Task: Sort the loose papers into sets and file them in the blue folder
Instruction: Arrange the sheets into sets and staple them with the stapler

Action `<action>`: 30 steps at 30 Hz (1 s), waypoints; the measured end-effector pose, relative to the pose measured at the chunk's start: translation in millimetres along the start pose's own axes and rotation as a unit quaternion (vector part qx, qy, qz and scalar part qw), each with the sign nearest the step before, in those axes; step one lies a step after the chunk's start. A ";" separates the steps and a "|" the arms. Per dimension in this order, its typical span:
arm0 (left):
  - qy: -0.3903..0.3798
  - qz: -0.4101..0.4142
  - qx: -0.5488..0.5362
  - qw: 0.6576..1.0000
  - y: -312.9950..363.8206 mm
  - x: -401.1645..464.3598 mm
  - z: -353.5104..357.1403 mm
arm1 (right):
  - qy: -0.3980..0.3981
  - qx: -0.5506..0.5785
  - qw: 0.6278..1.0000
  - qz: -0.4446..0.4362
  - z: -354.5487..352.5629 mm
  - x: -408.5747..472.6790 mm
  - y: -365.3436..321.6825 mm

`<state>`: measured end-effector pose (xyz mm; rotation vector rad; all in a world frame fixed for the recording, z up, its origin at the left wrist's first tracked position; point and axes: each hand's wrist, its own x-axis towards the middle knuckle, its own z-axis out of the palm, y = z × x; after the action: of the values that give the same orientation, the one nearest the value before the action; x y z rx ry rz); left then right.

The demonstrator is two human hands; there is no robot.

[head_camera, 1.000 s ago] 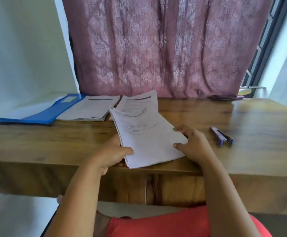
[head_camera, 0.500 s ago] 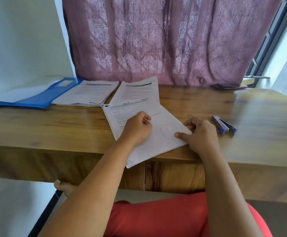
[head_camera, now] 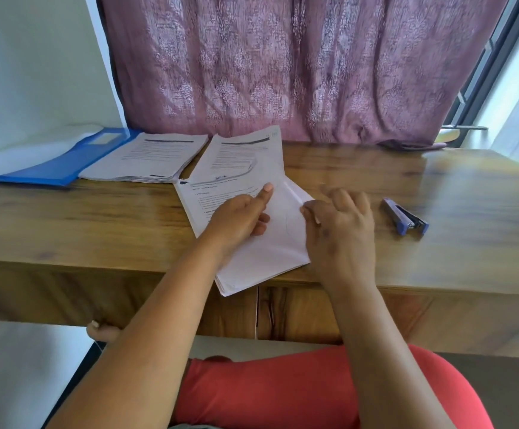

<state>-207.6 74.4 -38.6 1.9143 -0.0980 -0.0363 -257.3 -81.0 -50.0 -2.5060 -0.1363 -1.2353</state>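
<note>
A stack of printed papers [head_camera: 267, 258] lies askew at the table's front edge, its near corner hanging over. My left hand [head_camera: 239, 219] rests on this stack, index finger stretched out flat on the top sheet and the other fingers curled under. At the stack's right edge, my right hand [head_camera: 340, 224] pinches the lifted edge of the top sheet between thumb and forefinger; this hand is blurred. Two more paper stacks lie behind, one in the middle [head_camera: 245, 159] and one to the left [head_camera: 156, 159]. The blue folder [head_camera: 66, 165] lies open at the far left.
A blue stapler [head_camera: 405, 216] lies on the wooden table [head_camera: 453, 243] to the right of my right hand. A mauve curtain [head_camera: 283, 72] hangs behind the table, with a dark flat object [head_camera: 413, 146] at its foot. A window frame is at the right.
The near stack went from held up in both hands to lying flat. My left hand moved onto it and stretched out its index finger. My right hand lifted the top sheet's right edge.
</note>
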 end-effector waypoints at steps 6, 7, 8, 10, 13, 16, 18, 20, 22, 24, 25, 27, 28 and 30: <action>0.004 -0.022 -0.040 0.999 -10.5 1.4 -3.3 | -0.253 0.242 0.937 -0.011 -15.7 -9.4 -17.9; 0.004 -0.024 -0.041 0.999 -13.2 3.9 -4.0 | -0.256 0.289 0.922 0.041 -19.8 -4.4 -13.1; 0.003 -0.029 -0.053 0.998 -12.5 4.0 -4.0 | -0.223 0.307 0.920 0.097 -21.3 1.5 -4.4; 0.010 -0.041 -0.079 0.996 -8.6 1.7 -3.9 | -0.131 0.209 0.956 0.156 -20.0 14.4 20.2; 0.022 -0.039 -0.098 0.994 -10.2 3.7 -3.7 | -0.159 0.070 0.964 0.203 -16.1 19.8 47.5; 0.063 -0.041 -0.092 0.993 -9.2 3.4 -6.6 | -0.212 0.086 0.945 0.233 -16.7 13.3 50.6; 0.070 -0.049 -0.110 0.990 -9.7 3.9 -8.0 | -0.188 0.100 0.950 0.229 -14.9 11.5 48.6; 0.063 -0.049 -0.120 0.990 -9.0 2.4 -7.0 | -0.166 0.096 0.955 0.225 -12.5 11.4 46.3; 0.059 -0.048 -0.118 0.990 -9.3 2.8 -5.7 | -0.152 0.088 0.959 0.221 -11.1 11.1 44.2; 0.060 -0.036 -0.125 0.990 -10.0 3.3 -4.7 | -0.148 0.060 0.963 0.216 -10.8 10.6 39.2; 0.063 -0.026 -0.127 0.990 -10.6 3.1 -4.9 | -0.148 0.037 0.966 0.208 -10.7 9.7 36.7; 0.064 -0.015 -0.120 0.991 -11.8 2.5 -5.6 | -0.136 -0.002 0.973 0.185 -9.4 7.3 32.8; 0.060 -0.013 -0.119 0.991 -11.3 1.2 -5.6 | -0.121 -0.012 0.978 0.170 -9.3 5.5 30.6; 0.049 -0.024 -0.140 0.989 -9.4 1.0 -5.0 | -0.079 -0.030 0.990 0.113 -7.2 2.5 28.1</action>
<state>-205.8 82.1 -45.6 1.6335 0.0182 0.0116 -254.6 -110.0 -51.3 -2.5846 0.1449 -0.9663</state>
